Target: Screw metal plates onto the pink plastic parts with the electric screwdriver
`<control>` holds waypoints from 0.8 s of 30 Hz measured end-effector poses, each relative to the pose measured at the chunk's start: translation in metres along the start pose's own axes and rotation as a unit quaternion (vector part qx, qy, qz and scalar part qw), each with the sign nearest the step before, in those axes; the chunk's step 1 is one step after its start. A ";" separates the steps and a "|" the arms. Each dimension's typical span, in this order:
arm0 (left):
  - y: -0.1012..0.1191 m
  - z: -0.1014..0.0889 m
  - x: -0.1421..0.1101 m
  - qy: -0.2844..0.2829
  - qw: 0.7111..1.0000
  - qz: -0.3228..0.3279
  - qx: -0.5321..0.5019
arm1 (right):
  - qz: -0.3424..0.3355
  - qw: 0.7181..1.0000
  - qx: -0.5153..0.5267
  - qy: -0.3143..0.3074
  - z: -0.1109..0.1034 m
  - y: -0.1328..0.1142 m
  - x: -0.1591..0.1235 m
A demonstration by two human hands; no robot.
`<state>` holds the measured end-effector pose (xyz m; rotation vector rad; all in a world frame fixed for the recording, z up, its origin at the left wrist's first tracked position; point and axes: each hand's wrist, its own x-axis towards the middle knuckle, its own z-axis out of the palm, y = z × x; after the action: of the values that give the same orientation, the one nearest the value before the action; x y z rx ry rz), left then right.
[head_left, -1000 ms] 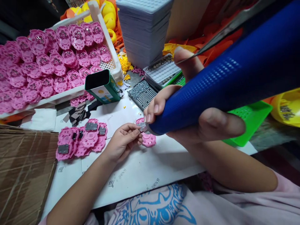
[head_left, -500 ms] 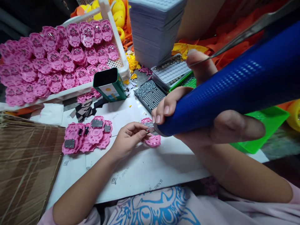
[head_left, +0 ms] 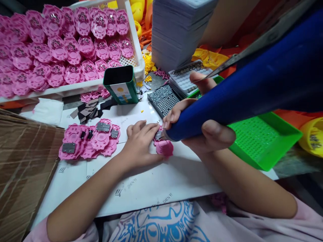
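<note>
My right hand (head_left: 199, 126) is wrapped round a large blue power screwdriver (head_left: 242, 84), its tip pressed down on a pink paw-shaped plastic piece (head_left: 165, 147) lying on the white table sheet (head_left: 156, 181). My left hand (head_left: 141, 143) lies on the sheet right beside that piece, fingers laid against its left edge and a small metal plate under the tool tip. A cluster of the same pink pieces with metal plates (head_left: 88, 141) lies further left.
A white crate (head_left: 137, 57) of pink pieces stands at back left, with a green tin (head_left: 122, 84) before it. Dark strips (head_left: 87, 111), a black screw tray (head_left: 165, 99), a grey tray stack (head_left: 179, 30), a green tray (head_left: 262, 137) and a cardboard box (head_left: 22, 161) surround the sheet.
My left hand has gone from pinching the piece to lying flatter against it. The screwdriver tip has dropped lower onto the piece. The camera view has shifted slightly.
</note>
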<state>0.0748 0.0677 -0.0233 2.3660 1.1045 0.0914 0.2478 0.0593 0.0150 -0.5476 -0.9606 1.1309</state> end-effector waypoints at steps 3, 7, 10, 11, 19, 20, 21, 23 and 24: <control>0.000 0.001 0.000 0.011 1.000 0.011 -0.005 | 0.004 1.000 -0.009 0.009 0.001 0.007 -0.002; -0.001 0.002 0.000 0.017 1.000 0.010 -0.015 | -0.001 1.000 -0.026 0.011 0.002 0.011 -0.003; -0.001 0.003 0.000 0.019 1.000 0.010 -0.014 | -0.008 0.999 -0.034 0.006 0.002 0.013 -0.003; -0.001 0.004 -0.001 0.019 1.000 0.010 -0.014 | -0.009 0.999 -0.033 0.004 0.003 0.014 -0.003; -0.002 0.007 0.000 0.023 0.999 0.017 -0.034 | 0.007 0.999 -0.037 -0.028 0.004 0.010 -0.003; -0.002 0.007 0.000 0.027 0.999 0.020 -0.035 | 0.010 0.999 -0.037 -0.032 0.004 0.010 -0.003; -0.002 0.008 0.000 0.033 0.999 0.022 -0.035 | 0.013 0.999 -0.037 -0.033 0.003 0.009 -0.003; -0.002 0.009 -0.001 0.040 0.998 0.025 -0.035 | 0.015 0.999 -0.038 -0.032 0.003 0.009 -0.003; -0.002 0.009 -0.001 0.042 0.998 0.026 -0.034 | 0.015 0.999 -0.042 -0.031 0.003 0.009 -0.003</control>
<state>0.0751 0.0644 -0.0320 2.3490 1.0620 0.2460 0.2405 0.0598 0.0086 -0.5979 -1.0606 1.1440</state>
